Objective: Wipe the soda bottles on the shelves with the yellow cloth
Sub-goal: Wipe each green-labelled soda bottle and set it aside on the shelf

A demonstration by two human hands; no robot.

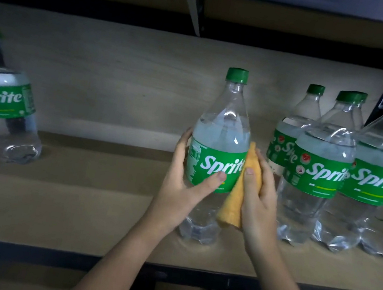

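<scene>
One bottle in hand: the middle bottle (pixel 218 149) stands upright on the shelf (pixel 74 201), apart from the others, green cap on.
Left hand: my left hand (pixel 184 184) grips the bottle at the label, thumb across the front, fingers curled round the far side.
Right hand: my right hand (pixel 259 196) holds the yellow cloth (pixel 235 202) folded under the thumb and presses it against the bottle's right side at label height.
Cloth position: it touches the label and hangs down toward the lower body; the neck, shoulder and base are not covered.
Neighbours: a cluster of bottles (pixel 332 173) stands just beside my right hand, packed close, some behind others.
Far left: a single bottle (pixel 6 109) stands well apart near the shelf's end; its lean may only be the wide lens.
Risk 1: my right knuckles or elbow could knock the cluster if I swing the cloth outward; one struck bottle could push down its neighbours.
Risk 2: the bottle stands toward the front of the shelf; a hard downward stroke with a slack left grip could slide it toward the front edge.
Risk 3: smooth plastic could twist under the cloth and turn in my left hand.
Risk 4: the hanging tail of cloth may miss the back face, which I cannot see.
Judgement: wiping of this bottle is under way; whether the rest are done I cannot tell.
</scene>
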